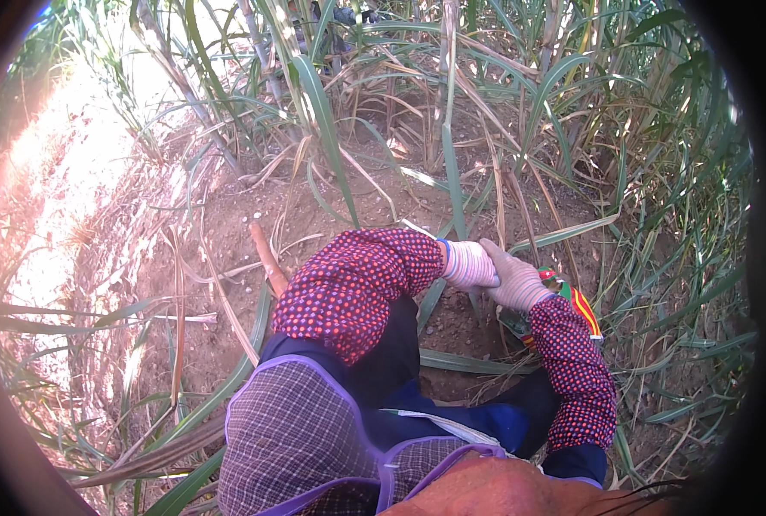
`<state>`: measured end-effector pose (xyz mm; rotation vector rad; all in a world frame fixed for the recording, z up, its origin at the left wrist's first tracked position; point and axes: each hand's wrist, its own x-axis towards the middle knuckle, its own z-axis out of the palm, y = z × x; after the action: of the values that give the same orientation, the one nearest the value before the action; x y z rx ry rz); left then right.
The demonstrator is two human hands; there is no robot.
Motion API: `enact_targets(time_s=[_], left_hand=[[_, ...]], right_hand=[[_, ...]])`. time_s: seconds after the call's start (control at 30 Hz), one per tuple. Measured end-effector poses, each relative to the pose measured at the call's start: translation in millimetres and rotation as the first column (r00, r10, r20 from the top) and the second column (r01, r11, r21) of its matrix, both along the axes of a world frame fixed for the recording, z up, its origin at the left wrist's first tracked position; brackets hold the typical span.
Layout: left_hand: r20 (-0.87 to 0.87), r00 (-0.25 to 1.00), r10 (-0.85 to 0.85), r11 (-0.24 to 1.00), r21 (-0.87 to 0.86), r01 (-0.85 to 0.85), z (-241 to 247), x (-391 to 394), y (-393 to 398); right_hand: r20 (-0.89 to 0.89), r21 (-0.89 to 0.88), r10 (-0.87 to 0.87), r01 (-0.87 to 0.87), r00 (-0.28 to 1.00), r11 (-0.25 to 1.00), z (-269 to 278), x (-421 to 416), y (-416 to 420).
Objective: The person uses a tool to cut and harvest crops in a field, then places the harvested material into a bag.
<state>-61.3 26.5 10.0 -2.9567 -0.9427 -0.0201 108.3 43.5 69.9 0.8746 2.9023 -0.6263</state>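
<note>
My left hand [472, 264], in a pale striped knit glove, meets my right hand [515, 278], in a matching, dirtier glove, in front of my knees. The right fingers and thumb touch the left hand at its fingers. Whether anything small lies between them is hidden. Dotted sleeve covers [363, 284] reach over both forearms. Beside my right wrist, partly behind the forearm, is a green, red and yellow printed item [579, 306], perhaps a packet or bag. A brown wooden stick or handle [268, 258] juts out past my left elbow, its lower end hidden.
Tall cane-like stalks [444, 84] with long green leaves [323, 116] stand ahead and to the right. Bare brown soil [383, 193] with dry leaves [228, 297] surrounds me. Sunlit ground [99, 174] glares at left. Something dark [344, 16] shows behind the stalks.
</note>
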Motion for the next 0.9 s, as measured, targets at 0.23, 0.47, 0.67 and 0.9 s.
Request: enact_targets(time_s=[0.23,0.47,0.67,0.9], left_hand=[[0.020,1.000,-0.004,1.000,0.012,0.004,-2.3,0.0,-0.7],[0.030,0.999,-0.012,1.000,0.021,0.012,-2.8,-1.6,-3.5],[0.034,0.999,0.006,1.000,0.026,-0.006,-5.3,-5.9,-2.2],[0.048,0.998,0.032,0.999,-0.004,-0.032,-8.1,-6.6,-1.0]], right_hand=[[0.000,-0.025,-0.003,0.003,1.000,1.000,5.5,1.1,-3.8],[-0.034,0.032,0.007,-0.006,0.999,0.999,-3.1,1.4,-1.8],[-0.089,0.024,0.005,-0.003,0.996,1.000,-13.4,1.1,4.1],[-0.137,0.025,0.028,-0.025,0.990,0.999,-20.7,2.1,7.6]])
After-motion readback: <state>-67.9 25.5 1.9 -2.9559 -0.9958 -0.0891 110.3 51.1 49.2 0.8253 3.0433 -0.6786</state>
